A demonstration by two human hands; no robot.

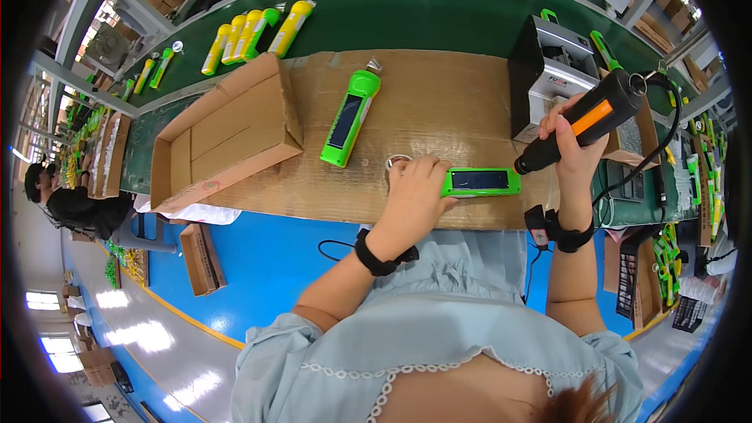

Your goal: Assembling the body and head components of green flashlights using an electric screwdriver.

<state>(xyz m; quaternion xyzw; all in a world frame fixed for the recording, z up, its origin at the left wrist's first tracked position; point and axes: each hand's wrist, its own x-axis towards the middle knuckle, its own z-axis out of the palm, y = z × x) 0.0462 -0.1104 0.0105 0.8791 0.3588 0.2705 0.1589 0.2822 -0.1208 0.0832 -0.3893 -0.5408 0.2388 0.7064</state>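
My left hand (415,197) is wrapped over the head end of a green flashlight (506,182) lying on the cardboard. A dark solar panel is set in the flashlight's upward side, and my fingers hide most of its head. In my right hand (578,149) is a black electric screwdriver (619,98) with an orange stripe, held at a slant. Its nose is at the flashlight's tail end; whether the bit touches I cannot tell. Farther off to the left, a second green flashlight (351,119) with a yellow edge lies on the cardboard.
An open cardboard box (227,180) stands at the left. Several yellow and green flashlights (249,33) lie on the green bench behind. At the right are a black and silver machine (552,70) and the screwdriver's cable (675,121). A person (86,204) sits far left.
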